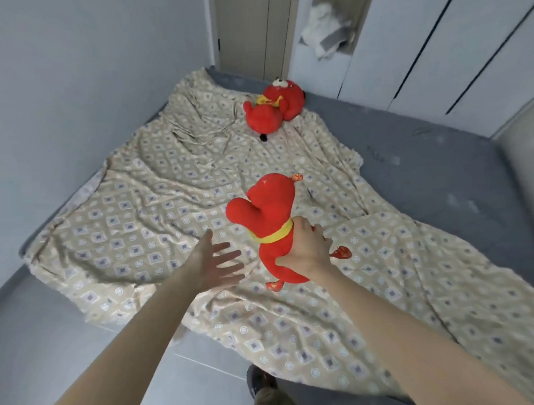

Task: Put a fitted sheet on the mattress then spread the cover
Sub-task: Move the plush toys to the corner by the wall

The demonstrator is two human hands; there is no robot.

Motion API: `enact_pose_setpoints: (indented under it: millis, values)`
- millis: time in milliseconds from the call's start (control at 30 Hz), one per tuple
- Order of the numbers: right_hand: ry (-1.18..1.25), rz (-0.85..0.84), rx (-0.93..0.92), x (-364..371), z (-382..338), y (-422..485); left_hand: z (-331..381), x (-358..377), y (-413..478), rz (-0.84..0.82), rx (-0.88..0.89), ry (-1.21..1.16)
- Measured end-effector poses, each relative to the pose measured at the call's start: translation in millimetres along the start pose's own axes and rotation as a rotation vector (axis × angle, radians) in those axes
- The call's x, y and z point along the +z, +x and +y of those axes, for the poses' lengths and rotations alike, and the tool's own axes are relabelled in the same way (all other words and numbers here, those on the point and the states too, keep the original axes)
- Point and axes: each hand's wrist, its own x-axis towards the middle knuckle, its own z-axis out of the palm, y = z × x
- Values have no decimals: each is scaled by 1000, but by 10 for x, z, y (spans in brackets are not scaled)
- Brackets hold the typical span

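So the beige patterned sheet [137, 208] is lying loose and pretty wrinkled on top of the grey mattress [426, 164], not tucked in anywhere I can see. It covers the left and near parts, its near edge spills over toward the grey floor [51, 334], and a wide strip of bare mattress shows along the far and right sides. The right hand [307, 249] is wrapped around the body of a red plush toy [269, 208] with a yellow band around it, over the middle of the sheet. I can't tell if the toy is touching the fabric or lifted off it. The left hand [213, 263] has nothing in it, fingers straight and spread, hovering over the sheet just beside the toy. A second red plush toy [274, 107] lies on the sheet's far end, near the mattress corner. Behind that are white wardrobe doors [437, 57] and a niche with a bundle of white cloth [325, 31] stuffed in it. At the bottom, a dark shoe [258, 383] is on the floor.
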Motion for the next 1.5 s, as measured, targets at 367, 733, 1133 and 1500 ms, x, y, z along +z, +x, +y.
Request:
enact_pose_setpoints:
  millis: [367, 733, 1133, 1500]
  values:
    - [-417, 943, -351, -1168, 488, -1348, 30, 910, -1380, -413, -42, 315]
    - [247, 1057, 64, -1811, 1742, -2907, -971, 2416, -2193, -965, 5, 1022]
    - [1035, 1240, 553, -2136, 3699, -5240, -3670, 4188, -2521, -1130, 250, 1251]
    - [1000, 1337, 818, -1947, 4741, -7044, -6055, 4791, -2728, -1287, 588, 1615]
